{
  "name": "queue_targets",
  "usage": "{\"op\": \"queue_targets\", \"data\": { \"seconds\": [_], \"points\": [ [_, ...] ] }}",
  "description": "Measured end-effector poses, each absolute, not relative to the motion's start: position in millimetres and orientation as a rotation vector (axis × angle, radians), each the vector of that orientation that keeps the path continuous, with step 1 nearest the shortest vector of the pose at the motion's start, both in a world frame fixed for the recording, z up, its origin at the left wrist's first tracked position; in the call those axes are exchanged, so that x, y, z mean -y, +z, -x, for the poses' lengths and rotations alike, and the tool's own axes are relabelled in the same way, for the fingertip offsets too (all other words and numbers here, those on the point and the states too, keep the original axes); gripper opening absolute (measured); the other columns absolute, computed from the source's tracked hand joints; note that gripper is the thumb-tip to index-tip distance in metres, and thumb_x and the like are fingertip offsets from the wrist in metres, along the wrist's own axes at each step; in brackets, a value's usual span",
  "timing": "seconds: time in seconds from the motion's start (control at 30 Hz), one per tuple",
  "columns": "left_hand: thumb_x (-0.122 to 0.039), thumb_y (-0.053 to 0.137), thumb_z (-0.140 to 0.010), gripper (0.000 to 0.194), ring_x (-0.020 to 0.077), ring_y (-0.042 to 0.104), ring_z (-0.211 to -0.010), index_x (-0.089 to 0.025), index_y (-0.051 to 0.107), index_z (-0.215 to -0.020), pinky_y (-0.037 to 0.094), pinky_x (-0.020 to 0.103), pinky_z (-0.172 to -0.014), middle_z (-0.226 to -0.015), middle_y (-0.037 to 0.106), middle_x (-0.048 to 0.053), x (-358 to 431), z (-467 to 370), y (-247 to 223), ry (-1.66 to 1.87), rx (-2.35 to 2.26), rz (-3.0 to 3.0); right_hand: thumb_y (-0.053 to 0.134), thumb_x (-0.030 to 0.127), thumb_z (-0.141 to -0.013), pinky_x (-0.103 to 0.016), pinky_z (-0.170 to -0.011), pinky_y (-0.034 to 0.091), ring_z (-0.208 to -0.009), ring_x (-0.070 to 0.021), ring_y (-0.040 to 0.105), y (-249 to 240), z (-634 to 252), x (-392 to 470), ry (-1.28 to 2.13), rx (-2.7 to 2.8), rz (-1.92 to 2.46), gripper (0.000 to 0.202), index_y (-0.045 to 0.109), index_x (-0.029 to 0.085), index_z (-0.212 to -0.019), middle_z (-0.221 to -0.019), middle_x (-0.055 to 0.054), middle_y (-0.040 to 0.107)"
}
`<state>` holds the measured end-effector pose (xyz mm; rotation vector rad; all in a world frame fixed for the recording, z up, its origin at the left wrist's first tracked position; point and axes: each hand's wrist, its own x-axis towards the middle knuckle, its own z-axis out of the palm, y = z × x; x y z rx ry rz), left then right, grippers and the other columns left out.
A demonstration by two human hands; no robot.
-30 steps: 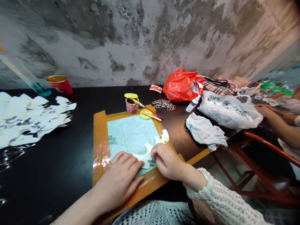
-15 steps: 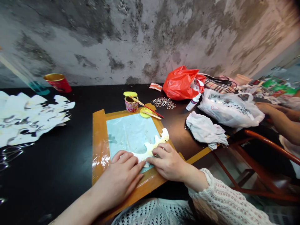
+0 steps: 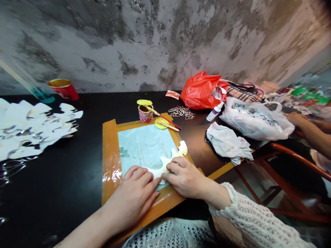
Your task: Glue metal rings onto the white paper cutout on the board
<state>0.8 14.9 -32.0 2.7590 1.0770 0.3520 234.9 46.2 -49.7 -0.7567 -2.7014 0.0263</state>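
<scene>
A white cut-out piece with scalloped edges and yellowish patches (image 3: 168, 162) lies on the pale blue sheet (image 3: 144, 144) of a mat bordered with brown tape (image 3: 110, 162). My left hand (image 3: 139, 189) rests flat over the piece's left end, fingers stretched out. On its middle presses my right hand (image 3: 186, 177), thumb and fingers bent close together. Whatever sits under those right fingertips is mostly hidden. Behind the mat's top edge stands a small pot (image 3: 145, 113) with a brush (image 3: 152, 109) across it. A yellow lid (image 3: 161, 123) bears a flat wooden stick (image 3: 169, 126).
Stacked white cut-outs with metal rings (image 3: 33, 127) lie left, near a red cup (image 3: 64, 90). Loose metal rings (image 3: 181, 112), a red bag (image 3: 201, 91), a white bottle (image 3: 215, 112), a cloth (image 3: 227, 141) and a white plastic bag (image 3: 258, 119) lie right. Another person's arm (image 3: 310, 129) shows far right.
My right fingers have closed in slightly; a shiny metal bit visible between them before is now mostly covered. My left hand stays on the piece. The view has shifted slightly.
</scene>
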Motion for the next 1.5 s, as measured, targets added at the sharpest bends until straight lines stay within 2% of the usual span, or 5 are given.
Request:
{"op": "queue_targets", "data": {
  "seconds": [0.33, 0.57, 0.87, 1.5],
  "points": [
    [-0.029, 0.048, -0.095, 0.023, 0.0246, 0.053, -0.095, -0.022, 0.061, -0.113, 0.036, 0.046, -0.091, -0.095, 0.062, 0.006, -14, -3, -32, 0.343, -1.09, -2.681, 0.048, 0.014, -0.093, -0.039, -0.085, 0.043, -0.093, -0.0238, 0.047, -42, -223, -54, 0.159, 2.743, 0.78, 0.018, 0.065, 0.018, -0.094, -0.09, -0.008, 0.059],
    [-0.028, 0.051, -0.093, 0.022, 0.0246, 0.054, -0.096, -0.021, 0.057, -0.113, 0.035, 0.045, -0.093, -0.099, 0.063, 0.006, -13, -3, -33, 0.415, -1.098, -2.613, 0.045, 0.002, -0.083, -0.039, -0.089, 0.044, -0.093, -0.0215, 0.05, -52, -231, -48, 0.423, 2.295, 0.913, 0.023, 0.058, 0.016, -0.096, -0.094, -0.008, 0.061],
    [-0.028, 0.051, -0.093, 0.02, 0.0231, 0.056, -0.093, -0.021, 0.058, -0.111, 0.036, 0.044, -0.093, -0.098, 0.065, 0.006, -14, -3, -33, 0.482, -1.114, -2.587, 0.053, 0.01, -0.088, -0.038, -0.091, 0.042, -0.098, -0.0236, 0.044, -56, -230, -41, 0.37, 2.48, 0.973, 0.02, 0.066, 0.019, -0.101, -0.097, -0.008, 0.059],
    [-0.028, 0.049, -0.094, 0.022, 0.0247, 0.054, -0.096, -0.022, 0.06, -0.113, 0.034, 0.046, -0.093, -0.097, 0.063, 0.006, -14, -5, -33, 0.359, -1.091, -2.621, 0.051, 0.014, -0.092, -0.038, -0.087, 0.042, -0.094, -0.0237, 0.044, -57, -228, -43, 0.241, 2.587, 0.96, 0.018, 0.066, 0.019, -0.099, -0.091, -0.008, 0.059]
  ]
}}
